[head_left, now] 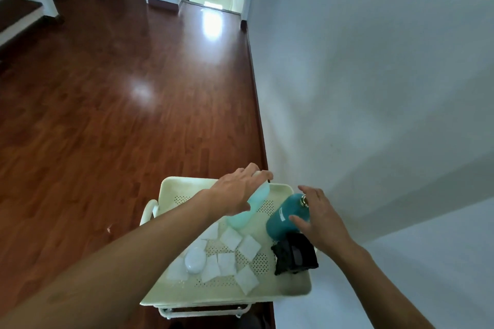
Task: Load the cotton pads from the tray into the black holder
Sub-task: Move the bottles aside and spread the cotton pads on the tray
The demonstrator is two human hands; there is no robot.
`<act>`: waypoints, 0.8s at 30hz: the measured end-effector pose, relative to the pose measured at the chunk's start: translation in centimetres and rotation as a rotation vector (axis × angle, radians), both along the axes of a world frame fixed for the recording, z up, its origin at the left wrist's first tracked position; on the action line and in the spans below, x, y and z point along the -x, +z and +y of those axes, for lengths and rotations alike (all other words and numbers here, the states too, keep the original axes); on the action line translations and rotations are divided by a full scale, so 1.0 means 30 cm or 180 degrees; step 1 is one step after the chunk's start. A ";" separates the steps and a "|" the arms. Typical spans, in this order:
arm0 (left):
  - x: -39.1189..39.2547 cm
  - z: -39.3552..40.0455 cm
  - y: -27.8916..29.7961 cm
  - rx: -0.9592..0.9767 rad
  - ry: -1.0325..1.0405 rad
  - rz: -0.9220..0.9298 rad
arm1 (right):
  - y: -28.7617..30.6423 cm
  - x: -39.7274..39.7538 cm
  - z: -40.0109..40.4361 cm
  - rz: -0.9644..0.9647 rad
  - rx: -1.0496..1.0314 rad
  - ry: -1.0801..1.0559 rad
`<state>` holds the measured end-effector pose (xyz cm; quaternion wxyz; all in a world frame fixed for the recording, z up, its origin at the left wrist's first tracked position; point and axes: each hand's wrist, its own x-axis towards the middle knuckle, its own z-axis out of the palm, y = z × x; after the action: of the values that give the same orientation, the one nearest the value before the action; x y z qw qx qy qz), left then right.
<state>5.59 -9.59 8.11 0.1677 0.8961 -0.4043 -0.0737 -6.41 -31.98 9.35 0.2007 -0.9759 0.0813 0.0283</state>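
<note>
- No pad is seen loaded yet; the cotton pads [231, 254] are scattered flat on the tray [291, 286], beside the black holder [295, 255] at its right edge.
- The pale bottle [247, 208] is gripped by the left hand [238, 189]; the teal bottle [284, 218] is touched by the spread right hand [318, 218]; all loading is judged left.

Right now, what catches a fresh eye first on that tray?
Two bottles at the tray's far end: the left hand grips the pale mint bottle, the right hand touches the teal bottle. White cotton pads lie scattered mid-tray, the black holder at its right edge.

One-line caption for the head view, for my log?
Left hand grips mint bottle, right hand touches teal bottle; cotton pads lie on tray.
</note>
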 end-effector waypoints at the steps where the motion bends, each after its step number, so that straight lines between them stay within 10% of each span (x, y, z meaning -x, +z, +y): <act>1: 0.000 0.001 0.002 -0.0009 0.0009 0.0023 | -0.014 0.001 -0.004 0.0090 -0.0017 0.0017; 24: 0.009 -0.003 -0.011 0.0132 0.0103 0.0133 | -0.034 -0.240 -0.037 0.0101 0.0066 0.0009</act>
<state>5.31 -9.69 7.78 0.1959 0.8971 -0.3875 -0.0814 0.80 -33.10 8.34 0.1892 -0.9774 0.0833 0.0432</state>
